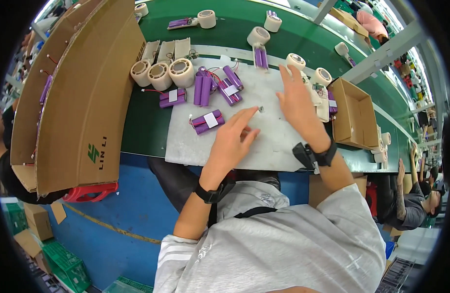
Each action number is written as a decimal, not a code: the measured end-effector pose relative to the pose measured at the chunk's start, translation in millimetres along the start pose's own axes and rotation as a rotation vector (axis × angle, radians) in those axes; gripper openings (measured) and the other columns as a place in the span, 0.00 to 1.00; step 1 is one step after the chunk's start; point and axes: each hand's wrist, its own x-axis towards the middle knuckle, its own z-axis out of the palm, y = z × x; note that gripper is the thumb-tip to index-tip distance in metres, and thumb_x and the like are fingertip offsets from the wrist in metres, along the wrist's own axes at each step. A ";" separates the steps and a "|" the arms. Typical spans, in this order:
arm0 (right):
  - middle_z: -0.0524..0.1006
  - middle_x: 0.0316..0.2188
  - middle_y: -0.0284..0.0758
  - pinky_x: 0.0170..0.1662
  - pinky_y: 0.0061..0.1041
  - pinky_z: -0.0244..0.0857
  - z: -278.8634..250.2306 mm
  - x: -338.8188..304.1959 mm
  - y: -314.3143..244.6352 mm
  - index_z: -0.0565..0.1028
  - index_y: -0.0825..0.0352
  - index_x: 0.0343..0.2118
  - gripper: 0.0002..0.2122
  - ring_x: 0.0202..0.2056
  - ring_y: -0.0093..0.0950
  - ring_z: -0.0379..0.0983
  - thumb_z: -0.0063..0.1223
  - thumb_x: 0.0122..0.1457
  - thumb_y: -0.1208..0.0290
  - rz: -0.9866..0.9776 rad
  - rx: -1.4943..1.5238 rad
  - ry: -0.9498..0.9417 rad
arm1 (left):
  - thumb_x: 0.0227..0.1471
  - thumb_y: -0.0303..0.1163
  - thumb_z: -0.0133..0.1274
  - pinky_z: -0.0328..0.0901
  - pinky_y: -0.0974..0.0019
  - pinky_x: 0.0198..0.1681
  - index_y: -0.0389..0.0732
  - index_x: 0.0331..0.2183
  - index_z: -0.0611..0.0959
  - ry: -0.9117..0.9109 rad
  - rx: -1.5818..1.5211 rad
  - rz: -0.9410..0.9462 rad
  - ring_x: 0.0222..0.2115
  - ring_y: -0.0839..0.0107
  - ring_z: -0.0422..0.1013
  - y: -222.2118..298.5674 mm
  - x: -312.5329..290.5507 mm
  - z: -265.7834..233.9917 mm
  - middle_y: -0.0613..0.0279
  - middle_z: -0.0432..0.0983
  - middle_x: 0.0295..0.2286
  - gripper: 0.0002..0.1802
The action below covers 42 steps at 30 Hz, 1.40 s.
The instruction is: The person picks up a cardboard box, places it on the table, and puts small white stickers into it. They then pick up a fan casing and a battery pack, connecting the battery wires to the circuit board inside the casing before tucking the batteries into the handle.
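A factory assembly floor is showing here, not a home or an office. A long green work line (235, 29) is stretching past the seat, carrying many alike parts: purple wired battery packs (208, 121) are lying on a pale mat (191, 151), and white round-ended housings (181, 73) are standing in a row. Cardboard boxes (83, 97) are flanking the place, a grey metal frame (391, 51) is rising over the line, other people (411, 212) are sharing the hall, and green plastic crates (64, 263) are resting on a blue floor (137, 205) bearing a yellow stripe (105, 222)
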 end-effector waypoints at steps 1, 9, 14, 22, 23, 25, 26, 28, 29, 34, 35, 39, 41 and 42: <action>0.71 0.46 0.50 0.42 0.38 0.69 -7.0 0.5 12.8 0.68 0.70 0.52 0.26 0.45 0.47 0.72 0.60 0.48 0.74 0.026 0.036 -0.047 | 0.41 0.19 0.61 0.69 0.70 0.31 0.40 0.46 0.79 0.032 0.036 0.081 0.27 0.68 0.74 -2.9 -3.8 0.5 0.55 0.77 0.39 0.25; 0.76 0.37 0.46 0.42 0.40 0.67 -39.2 18.8 73.7 0.71 0.67 0.49 0.23 0.42 0.45 0.73 0.58 0.49 0.66 0.198 -0.135 -0.307 | 0.40 0.24 0.61 0.61 0.58 0.45 0.44 0.41 0.80 0.383 0.773 0.366 0.42 0.59 0.67 3.1 -12.7 -26.8 0.60 0.72 0.43 0.21; 0.76 0.38 0.49 0.45 0.40 0.66 -29.8 20.3 60.5 0.70 0.67 0.49 0.21 0.42 0.46 0.73 0.54 0.50 0.68 0.172 -0.259 -0.544 | 0.40 0.24 0.60 0.60 0.58 0.46 0.43 0.43 0.79 0.228 0.884 0.080 0.46 0.58 0.64 -7.4 -16.2 -41.4 0.60 0.70 0.44 0.22; 0.77 0.39 0.49 0.46 0.39 0.66 -4.6 13.5 127.3 0.73 0.68 0.45 0.17 0.41 0.48 0.72 0.49 0.51 0.72 0.160 -0.081 -0.017 | 0.44 0.22 0.59 0.62 0.56 0.47 0.37 0.44 0.77 0.207 0.518 0.209 0.43 0.53 0.66 -10.1 -13.4 -51.5 0.55 0.72 0.42 0.21; 0.77 0.39 0.49 0.46 0.39 0.66 -14.8 17.9 107.9 0.73 0.68 0.45 0.17 0.41 0.48 0.72 0.49 0.51 0.72 0.145 -0.062 -0.010 | 0.44 0.22 0.59 0.62 0.56 0.47 0.37 0.44 0.77 0.223 0.537 0.208 0.43 0.53 0.66 -8.4 -15.1 -53.9 0.55 0.72 0.42 0.21; 0.77 0.38 0.48 0.46 0.36 0.66 -49.1 14.7 67.9 0.74 0.69 0.44 0.16 0.41 0.48 0.73 0.49 0.52 0.74 0.383 0.031 -0.019 | 0.42 0.23 0.62 0.65 0.63 0.41 0.37 0.45 0.78 0.236 0.444 0.260 0.39 0.58 0.70 -3.4 -18.8 -54.4 0.53 0.74 0.41 0.23; 0.77 0.38 0.48 0.46 0.36 0.66 -52.6 6.4 55.2 0.74 0.69 0.44 0.16 0.41 0.48 0.73 0.49 0.52 0.74 0.380 0.044 -0.015 | 0.42 0.23 0.63 0.67 0.67 0.38 0.37 0.45 0.78 0.235 0.398 0.285 0.37 0.61 0.71 -0.7 -19.5 -54.4 0.53 0.76 0.41 0.24; 0.77 0.38 0.47 0.46 0.34 0.66 -54.3 -8.6 33.8 0.74 0.69 0.45 0.16 0.40 0.47 0.73 0.50 0.50 0.78 0.128 0.130 0.144 | 0.42 0.24 0.64 0.67 0.68 0.37 0.37 0.45 0.77 0.242 0.368 0.278 0.36 0.63 0.72 2.8 -18.0 -53.1 0.53 0.76 0.41 0.24; 0.77 0.38 0.47 0.46 0.34 0.66 -51.9 -14.0 23.0 0.74 0.69 0.45 0.16 0.40 0.47 0.73 0.50 0.50 0.78 0.143 0.135 0.144 | 0.41 0.24 0.64 0.67 0.69 0.37 0.36 0.44 0.77 0.239 0.322 0.269 0.35 0.65 0.72 4.8 -17.8 -50.4 0.54 0.77 0.41 0.25; 0.75 0.42 0.44 0.42 0.36 0.69 -28.5 -43.7 -22.6 0.73 0.69 0.46 0.18 0.40 0.45 0.73 0.49 0.48 0.84 -0.027 0.234 -0.111 | 0.38 0.26 0.67 0.69 0.67 0.37 0.36 0.42 0.77 0.246 0.216 0.307 0.34 0.62 0.73 8.6 -8.7 -39.1 0.55 0.77 0.39 0.26; 0.74 0.43 0.45 0.41 0.36 0.69 -27.1 -49.7 -30.4 0.71 0.70 0.47 0.20 0.40 0.47 0.73 0.50 0.48 0.84 0.027 0.231 -0.201 | 0.38 0.26 0.67 0.69 0.67 0.37 0.36 0.42 0.77 0.228 0.212 0.299 0.34 0.62 0.73 8.7 -5.7 -36.0 0.55 0.77 0.39 0.26; 0.70 0.48 0.45 0.39 0.31 0.70 -21.3 -65.4 -45.4 0.69 0.72 0.50 0.21 0.39 0.43 0.74 0.52 0.50 0.82 0.026 0.292 -0.291 | 0.38 0.26 0.68 0.69 0.67 0.38 0.37 0.42 0.78 0.219 0.158 0.296 0.36 0.63 0.74 12.1 2.3 -27.3 0.57 0.78 0.40 0.26; 0.69 0.50 0.45 0.38 0.29 0.71 -26.8 -69.5 -45.0 0.68 0.72 0.50 0.21 0.38 0.41 0.75 0.53 0.51 0.81 -0.004 0.327 -0.294 | 0.37 0.25 0.68 0.68 0.70 0.38 0.37 0.42 0.77 0.203 0.164 0.291 0.35 0.68 0.73 15.7 5.7 -24.1 0.56 0.78 0.41 0.27; 0.69 0.51 0.44 0.38 0.28 0.71 -38.8 -65.7 -41.4 0.67 0.72 0.51 0.21 0.39 0.37 0.75 0.54 0.52 0.79 0.111 0.574 -0.372 | 0.37 0.24 0.68 0.67 0.71 0.39 0.37 0.42 0.76 0.201 0.170 0.288 0.35 0.70 0.73 17.9 6.6 -23.4 0.55 0.78 0.42 0.27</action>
